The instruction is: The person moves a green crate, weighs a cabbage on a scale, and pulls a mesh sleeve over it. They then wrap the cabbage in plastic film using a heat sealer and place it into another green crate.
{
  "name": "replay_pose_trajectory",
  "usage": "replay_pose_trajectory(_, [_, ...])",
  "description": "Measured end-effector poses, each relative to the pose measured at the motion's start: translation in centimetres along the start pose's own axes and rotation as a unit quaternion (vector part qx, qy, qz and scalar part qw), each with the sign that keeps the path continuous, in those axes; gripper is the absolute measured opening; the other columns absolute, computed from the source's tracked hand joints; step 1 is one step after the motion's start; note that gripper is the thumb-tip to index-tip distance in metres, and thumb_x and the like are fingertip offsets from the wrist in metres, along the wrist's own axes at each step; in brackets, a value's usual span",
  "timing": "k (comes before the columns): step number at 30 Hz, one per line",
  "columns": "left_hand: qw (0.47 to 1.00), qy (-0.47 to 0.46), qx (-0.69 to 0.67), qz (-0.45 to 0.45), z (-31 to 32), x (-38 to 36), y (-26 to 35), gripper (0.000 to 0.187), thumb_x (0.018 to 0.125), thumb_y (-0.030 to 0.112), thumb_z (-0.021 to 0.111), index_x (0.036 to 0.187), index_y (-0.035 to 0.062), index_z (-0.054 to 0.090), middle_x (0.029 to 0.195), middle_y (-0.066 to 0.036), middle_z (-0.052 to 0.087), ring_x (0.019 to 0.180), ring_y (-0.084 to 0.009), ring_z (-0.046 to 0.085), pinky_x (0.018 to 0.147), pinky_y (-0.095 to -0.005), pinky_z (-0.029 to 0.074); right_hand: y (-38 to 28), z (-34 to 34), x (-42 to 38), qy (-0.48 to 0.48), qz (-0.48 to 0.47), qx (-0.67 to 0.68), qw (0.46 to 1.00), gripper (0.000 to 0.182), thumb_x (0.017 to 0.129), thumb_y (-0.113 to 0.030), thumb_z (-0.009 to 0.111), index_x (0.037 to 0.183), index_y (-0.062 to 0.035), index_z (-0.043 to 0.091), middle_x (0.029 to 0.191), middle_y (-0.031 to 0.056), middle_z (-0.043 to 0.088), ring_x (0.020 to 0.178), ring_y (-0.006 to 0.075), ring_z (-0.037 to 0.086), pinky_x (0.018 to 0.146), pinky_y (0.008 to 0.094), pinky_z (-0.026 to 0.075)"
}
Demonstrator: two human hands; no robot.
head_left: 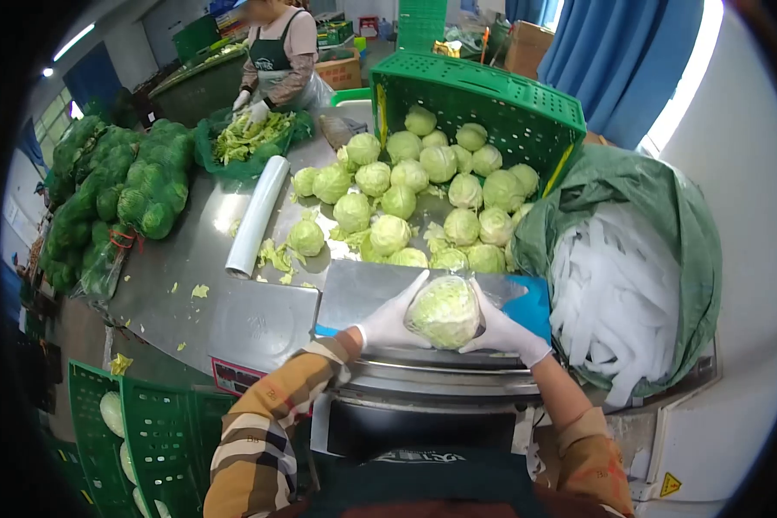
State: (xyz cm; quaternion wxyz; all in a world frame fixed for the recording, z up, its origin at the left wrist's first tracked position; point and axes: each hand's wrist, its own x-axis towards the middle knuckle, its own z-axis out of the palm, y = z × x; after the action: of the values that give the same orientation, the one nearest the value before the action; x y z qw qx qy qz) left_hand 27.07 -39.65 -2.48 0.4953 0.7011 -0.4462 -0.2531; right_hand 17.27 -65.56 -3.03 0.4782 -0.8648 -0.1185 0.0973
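My left hand [393, 319] and my right hand [505, 326], both in white gloves, hold one pale green cabbage [445, 312] between them, pressed from its two sides. The cabbage is above the front edge of a flat metal plate [354, 289] with blue parts at its edges. Thin clear film seems to show round its top. Behind it, several loose cabbages [390, 234] lie on the metal table [181, 285], spilling from a green crate [483, 91] tipped on its side.
A white roll [259, 216] lies left of the cabbages. Filled green net bags [138, 181] and a net of leaves [250, 138] are farther left. At right stands a green sack [699, 250] of white strips. A co-worker [276, 52] is across the table. Green crates [168, 440] stand lower left.
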Motion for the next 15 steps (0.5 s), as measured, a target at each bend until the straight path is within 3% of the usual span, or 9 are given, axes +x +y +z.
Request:
replay_pose_trajectory(1, [0.999,0.01,0.0,-0.047,0.1,0.1,0.7,0.123,0.065,0.019,0.088,0.154,0.005,0.004,0.154,-0.018,0.028,0.141,-0.0232,0.031,0.112,-0.0345,0.032,0.3,0.2,0.2,-0.002,-0.005,-0.001,1.0,0.127,0.063,-0.015,0.089,0.151,0.0056,-0.001,0.158,0.0194,0.014,0.144,0.0237,0.022,0.117,0.0317,0.019])
replay_pose_trajectory(2, [0.995,0.02,-0.002,-0.095,0.4,0.0,1.2,0.121,0.065,0.019,0.088,0.154,0.0047,0.008,0.152,-0.017,0.033,0.138,-0.0226,0.035,0.111,-0.0344,0.034,0.5,0.4,0.2,0.018,-0.024,0.101,0.994,0.123,0.064,-0.015,0.088,0.152,0.0043,0.003,0.156,0.0175,0.02,0.141,0.0223,0.026,0.115,0.032,0.023])
replay_pose_trajectory(3, [0.996,0.055,-0.004,-0.074,0.7,-0.3,1.3,0.112,0.066,0.018,0.087,0.153,0.0059,0.017,0.143,-0.014,0.046,0.133,-0.024,0.044,0.11,-0.0343,0.034,0.1,0.3,0.2,0.038,-0.042,0.202,0.978,0.12,0.065,-0.014,0.088,0.152,0.003,0.008,0.154,0.0157,0.026,0.138,0.0209,0.031,0.114,0.0324,0.026])
replay_pose_trajectory(7, [0.992,0.098,-0.057,-0.057,2.6,-2.3,3.2,0.1,0.072,0.018,0.083,0.151,0.0052,0.023,0.136,-0.015,0.052,0.128,-0.025,0.049,0.107,-0.0347,0.039,-3.1,-0.2,-3.2,0.043,0.026,0.143,0.988,0.097,0.074,-0.015,0.082,0.15,0.0018,0.024,0.148,0.0184,0.038,0.137,0.0221,0.036,0.113,0.0316,0.029])
replay_pose_trajectory(9, [0.975,0.067,-0.144,-0.157,3.2,-3.9,7.0,0.08,0.082,0.039,0.075,0.143,0.0059,0.036,0.128,-0.016,0.058,0.113,-0.0273,0.061,0.08,-0.0334,0.057,-4.7,0.7,-5.7,0.02,0.056,0.271,0.961,0.069,0.085,-0.014,0.072,0.142,0.003,0.038,0.134,0.0158,0.054,0.123,0.0199,0.052,0.101,0.0316,0.044])
replay_pose_trajectory(10, [0.975,0.063,-0.143,-0.158,3.5,-4.9,8.7,0.08,0.082,0.039,0.075,0.143,0.0059,0.036,0.128,-0.016,0.058,0.113,-0.0273,0.061,0.08,-0.0334,0.057,-6.3,1.4,-7.3,-0.011,0.181,0.247,0.952,0.05,0.094,-0.02,0.061,0.136,0.0035,0.045,0.119,0.0145,0.063,0.106,0.0195,0.063,0.085,0.0308,0.055])
replay_pose_trajectory(12, [0.876,-0.074,-0.304,-0.366,4.3,-7.1,11.0,0.072,0.088,0.055,0.063,0.138,0.0077,0.043,0.122,-0.014,0.061,0.1,-0.0228,0.066,0.067,-0.0273,0.059,-8.1,3.2,-10.5,-0.107,0.255,0.378,0.883,0.053,0.099,-0.041,0.05,0.126,0.0044,0.052,0.107,0.017,0.067,0.088,0.0237,0.07,0.072,0.031,0.06])
replay_pose_trajectory(14, [0.77,-0.13,-0.386,-0.491,6.2,-10.4,10.0,0.076,0.088,0.067,0.051,0.137,0.0093,0.046,0.119,-0.013,0.062,0.092,-0.0232,0.068,0.072,-0.0307,0.059,-8.4,5.8,-12.9,-0.184,0.347,0.436,0.81,0.06,0.099,-0.047,0.047,0.12,0.0086,0.056,0.108,0.0181,0.066,0.088,0.0227,0.07,0.066,0.0277,0.06])
replay_pose_trajectory(15, [0.741,-0.148,-0.404,-0.515,7.0,-11.8,9.6,0.075,0.09,0.067,0.047,0.138,0.0099,0.046,0.121,-0.013,0.061,0.098,-0.023,0.067,0.078,-0.0323,0.058,-9.5,7.0,-13.4,-0.206,0.388,0.423,0.793,0.062,0.101,-0.049,0.039,0.127,0.0052,0.051,0.111,0.0182,0.065,0.086,0.0219,0.07,0.066,0.026,0.058])
